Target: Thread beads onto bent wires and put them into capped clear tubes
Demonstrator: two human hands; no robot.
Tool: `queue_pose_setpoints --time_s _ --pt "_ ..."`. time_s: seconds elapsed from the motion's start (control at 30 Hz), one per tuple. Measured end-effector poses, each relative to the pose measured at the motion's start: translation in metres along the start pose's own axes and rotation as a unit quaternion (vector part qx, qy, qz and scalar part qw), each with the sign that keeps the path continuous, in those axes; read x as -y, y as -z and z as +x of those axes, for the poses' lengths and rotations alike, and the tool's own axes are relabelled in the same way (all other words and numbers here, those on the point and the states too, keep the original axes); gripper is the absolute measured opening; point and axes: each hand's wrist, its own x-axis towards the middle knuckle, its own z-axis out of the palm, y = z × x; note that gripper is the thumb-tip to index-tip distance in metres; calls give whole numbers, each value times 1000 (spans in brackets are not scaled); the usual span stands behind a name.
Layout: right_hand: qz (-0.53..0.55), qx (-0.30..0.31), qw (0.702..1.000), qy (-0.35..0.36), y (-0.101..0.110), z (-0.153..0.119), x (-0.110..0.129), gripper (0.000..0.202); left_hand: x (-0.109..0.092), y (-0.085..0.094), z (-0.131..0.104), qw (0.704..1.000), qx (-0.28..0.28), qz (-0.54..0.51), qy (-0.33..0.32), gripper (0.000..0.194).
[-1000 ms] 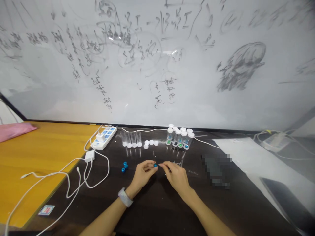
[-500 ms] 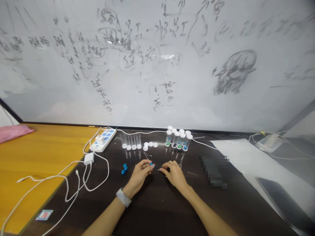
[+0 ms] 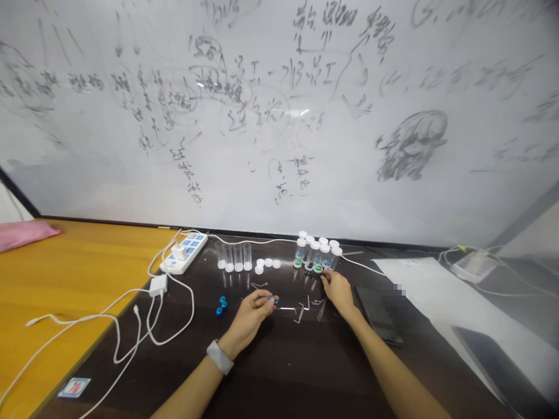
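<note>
My left hand (image 3: 251,314) is closed on a small blue part (image 3: 273,300) above the dark table. A thin bent wire (image 3: 259,285) lies just beyond it. My right hand (image 3: 338,291) reaches to several small black pieces (image 3: 312,274) in front of the capped clear tubes (image 3: 324,255); its fingers are bent together, and whatever they pinch is too small to make out. Several thin metal pieces (image 3: 300,313) lie between my hands. Several blue round parts (image 3: 222,305) sit left of my left hand.
Clear tubes (image 3: 238,256) stand at the back beside loose white caps (image 3: 268,263). A power strip (image 3: 186,254) and white cables (image 3: 151,326) lie at the left. On the right are a dark flat object (image 3: 379,317), white paper (image 3: 437,291) and a phone (image 3: 502,366).
My right hand has moved away from my left, back and right to the black pieces, uncovering the metal pieces. The wire near my left hand now lies on the table.
</note>
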Motion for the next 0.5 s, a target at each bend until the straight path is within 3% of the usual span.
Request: queue_pose_setpoints --time_s 0.2,0.3,0.4,0.5 --pt "58 -6 998 0 4 -3 24 14 3 4 2 999 5 -38 2 33" --pt "139 42 988 50 8 -13 51 18 4 4 2 999 2 -37 8 35" --pt "356 135 917 124 9 -35 80 23 4 4 2 999 4 -36 6 36" --pt "405 199 882 136 9 -60 99 21 3 5 2 999 7 -47 1 32"
